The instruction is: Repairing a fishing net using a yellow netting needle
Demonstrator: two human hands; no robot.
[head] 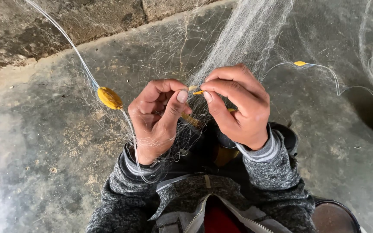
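Above the grey sleeves, the left hand (156, 121) pinches fine fishing net (238, 39) against its thumb while the right hand (238, 105) grips a small orange netting needle (198, 92) between them; keeping the mesh taut and working close should prevent snags.

The thin white fishing net (242, 39) runs off the top edge, so its far end cannot be seen. Below the net, the small orange pointed tool (197, 92) is mostly covered by the fingertips of the right hand (238, 108) and the left hand (158, 118); only its tip shows. The net's threads are too fine to tell apart there. Far below the net, the round dark brown container (335, 215) is cut off by the bottom edge.
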